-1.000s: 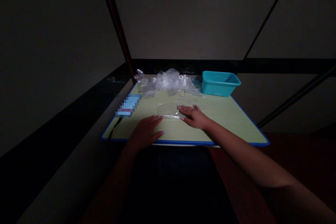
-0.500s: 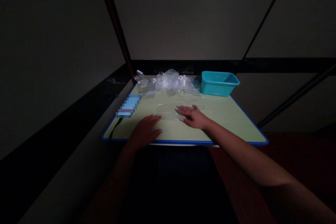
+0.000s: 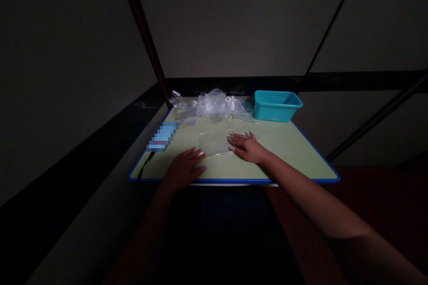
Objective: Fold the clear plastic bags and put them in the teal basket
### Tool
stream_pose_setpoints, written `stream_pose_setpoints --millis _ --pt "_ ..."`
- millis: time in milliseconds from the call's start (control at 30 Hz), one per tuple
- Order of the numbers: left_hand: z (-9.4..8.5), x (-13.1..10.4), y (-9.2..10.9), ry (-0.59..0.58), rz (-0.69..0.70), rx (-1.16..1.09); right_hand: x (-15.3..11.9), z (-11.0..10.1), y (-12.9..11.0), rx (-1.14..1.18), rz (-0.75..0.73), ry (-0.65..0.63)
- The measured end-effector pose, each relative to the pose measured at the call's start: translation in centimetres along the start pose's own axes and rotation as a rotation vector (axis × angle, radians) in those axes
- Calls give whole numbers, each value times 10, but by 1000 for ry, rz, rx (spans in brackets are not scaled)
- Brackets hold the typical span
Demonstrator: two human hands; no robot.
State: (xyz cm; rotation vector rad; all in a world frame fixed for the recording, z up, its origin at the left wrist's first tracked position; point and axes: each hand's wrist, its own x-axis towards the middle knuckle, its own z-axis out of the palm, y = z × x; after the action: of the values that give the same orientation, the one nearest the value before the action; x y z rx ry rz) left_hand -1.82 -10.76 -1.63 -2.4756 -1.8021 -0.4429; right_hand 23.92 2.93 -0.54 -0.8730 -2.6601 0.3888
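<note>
Clear plastic film [image 3: 216, 143] lies, seemingly, under right fingers [image 3: 240, 142], beside left fingers [image 3: 193, 156], both spread.

The tub [image 3: 277, 113] looks like smooth plastic with a soft sheen. Left of the tub, the heaped film [image 3: 214, 106] is thin, crinkled, glossy plastic; in front of it, the flat sheet [image 3: 214, 142] is lightly creased, shiny plastic. The tabletop [image 3: 294, 147] beneath looks smooth, matt.

Two hands [image 3: 182, 170] [image 3: 249, 149], one clear sheet [image 3: 213, 144], one plastic heap [image 3: 214, 105], one tub [image 3: 276, 112], one tabletop [image 3: 287, 142], one pixelated device [image 3: 163, 136]
</note>
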Motion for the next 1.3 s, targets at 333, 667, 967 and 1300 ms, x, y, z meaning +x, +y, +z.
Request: stream_pose_setpoints --millis 333,667,967,1300 --pt "2 -1 0 4 -10 9 -4 -5 -4 -71 -47 50" --pt "0 -1 2 10 -49 31 -5 -6 -22 -87 -267 -233" --pt "2 -2 2 7 -119 -8 -6 -4 -23 -95 -239 -239" --pt "-1 0 3 -7 -56 -29 -6 -1 -22 -102 -238 -209"
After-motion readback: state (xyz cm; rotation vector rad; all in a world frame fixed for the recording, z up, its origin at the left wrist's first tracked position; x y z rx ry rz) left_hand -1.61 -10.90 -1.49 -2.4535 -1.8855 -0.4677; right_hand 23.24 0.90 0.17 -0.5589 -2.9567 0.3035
